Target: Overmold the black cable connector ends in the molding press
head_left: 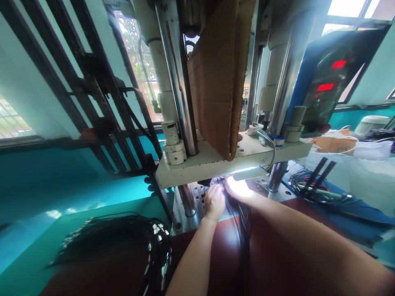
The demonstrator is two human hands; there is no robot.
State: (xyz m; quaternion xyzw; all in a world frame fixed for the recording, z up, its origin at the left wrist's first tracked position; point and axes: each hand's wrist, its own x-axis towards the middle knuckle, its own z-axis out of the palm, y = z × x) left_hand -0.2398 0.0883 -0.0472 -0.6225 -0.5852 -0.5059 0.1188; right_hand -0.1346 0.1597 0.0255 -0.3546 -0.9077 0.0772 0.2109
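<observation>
Both my hands reach under the white upper plate of a vertical press. My left hand is curled, its knuckles toward me, on the perforated metal bed. My right hand sits just beside it under a bright lamp; glare washes out its fingers. A bundle of black cables runs from between the two hands back toward me. Whether either hand grips the cables is hidden by the plate and the glare.
Steel columns and a hanging cardboard sheet rise above the plate. A control panel with red readouts stands at the right. A coil of black cables lies at the lower left. More cables and black rods lie at the right.
</observation>
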